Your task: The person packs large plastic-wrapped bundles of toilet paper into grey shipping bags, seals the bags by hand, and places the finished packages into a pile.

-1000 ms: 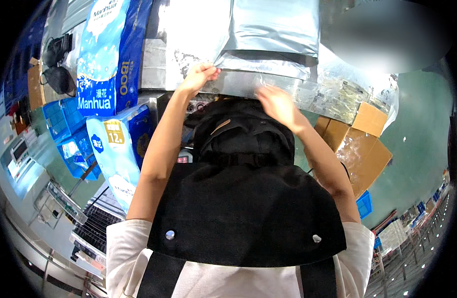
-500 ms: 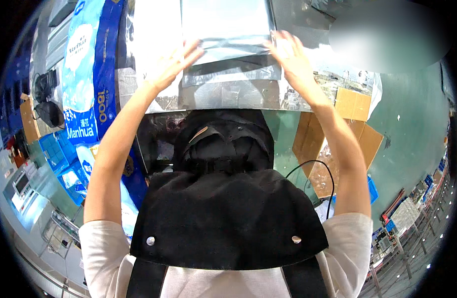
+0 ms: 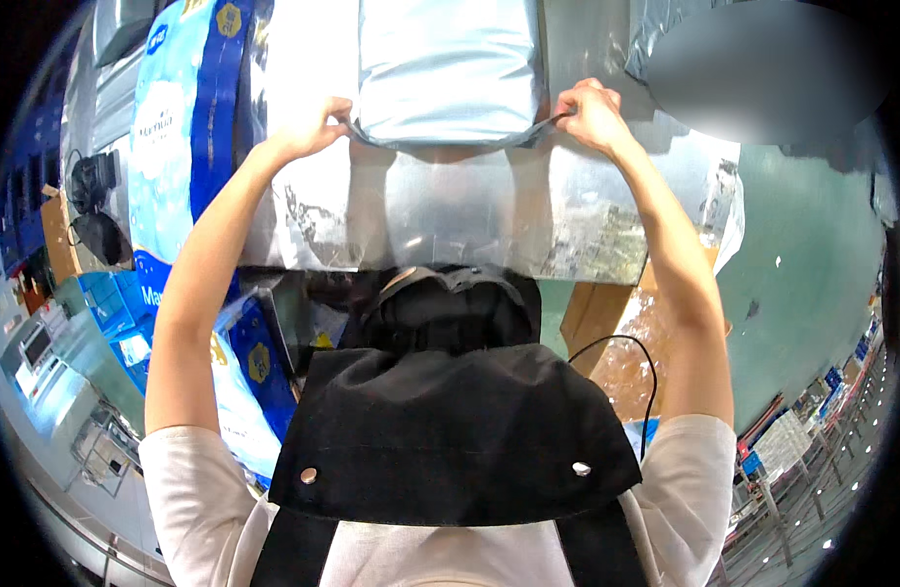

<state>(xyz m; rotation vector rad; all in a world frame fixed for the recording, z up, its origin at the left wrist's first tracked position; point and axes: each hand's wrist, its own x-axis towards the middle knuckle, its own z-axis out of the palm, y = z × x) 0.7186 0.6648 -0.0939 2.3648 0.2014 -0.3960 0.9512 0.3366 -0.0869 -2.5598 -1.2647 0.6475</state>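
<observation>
A filled pale grey plastic mailing bag [image 3: 450, 78] lies on the shiny metallic-looking table top [image 3: 440, 201] in front of me. Its near edge is a darker flap, stretched sideways between my hands. My left hand [image 3: 318, 127] pinches the flap's left corner, fingers closed. At the opposite corner, my right hand [image 3: 592, 112] grips the flap with curled fingers. The far end of the bag runs out of the picture at the top.
To the left stands a tall blue and white plastic package [image 3: 171, 127], with another blue and white package [image 3: 254, 362] below it. Blue crates [image 3: 112, 303] sit on the floor at left. An opened cardboard box [image 3: 601, 323] is below the table's right side. More grey plastic [image 3: 655, 29] lies at the far right.
Both hands were spread flat and blurred over the bag's near part; now they have closed on the flap's two corners. The flap, flat on the table before, is now lifted and pulled taut.
</observation>
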